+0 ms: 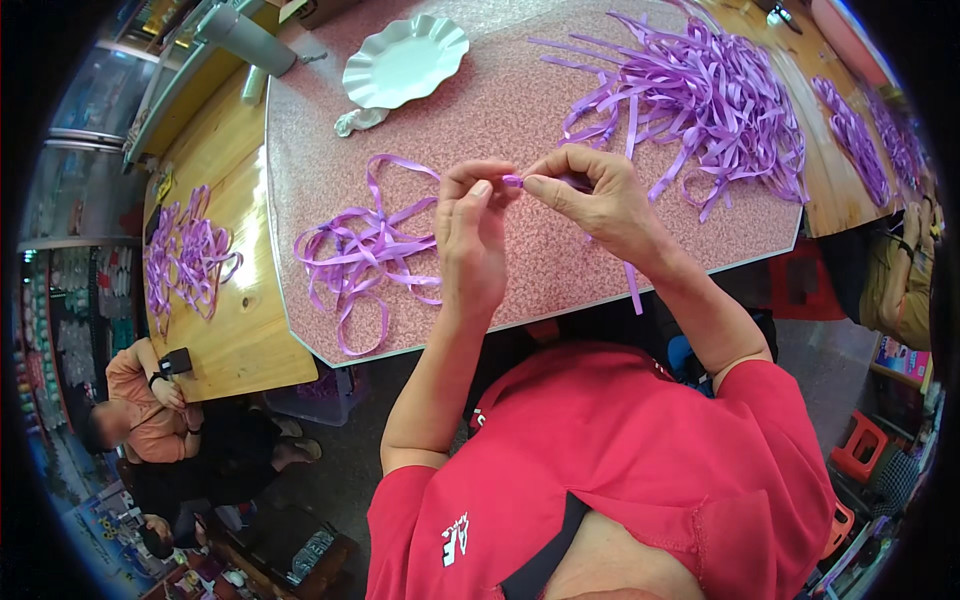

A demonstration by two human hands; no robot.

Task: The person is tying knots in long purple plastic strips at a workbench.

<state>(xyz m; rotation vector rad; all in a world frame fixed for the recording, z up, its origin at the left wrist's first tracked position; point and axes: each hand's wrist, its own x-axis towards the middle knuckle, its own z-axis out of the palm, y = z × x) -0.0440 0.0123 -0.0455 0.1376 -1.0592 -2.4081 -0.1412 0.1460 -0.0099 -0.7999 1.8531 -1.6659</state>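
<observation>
Between my fingertips, above the pink speckled table mat (560,250), is a short bit of purple ribbon (513,181). My left hand (472,225) pinches one side of it, and my right hand (596,195) pinches the other with thumb and forefinger. A length of ribbon hangs past my right hand to the mat's near edge. Left of my left hand lies a loose pile of looped purple ribbons (375,245), some with knots. Beyond my right hand spreads a larger heap of purple ribbon strips (720,110). My palms hide part of the held ribbon.
A white scalloped plate (405,62) sits at the back, with a crumpled white piece (360,121) beside it. More ribbons (188,255) lie on the wooden table to the left, and bundles (855,140) at far right. A grey cylinder (245,40) stands back left. People sit on both sides.
</observation>
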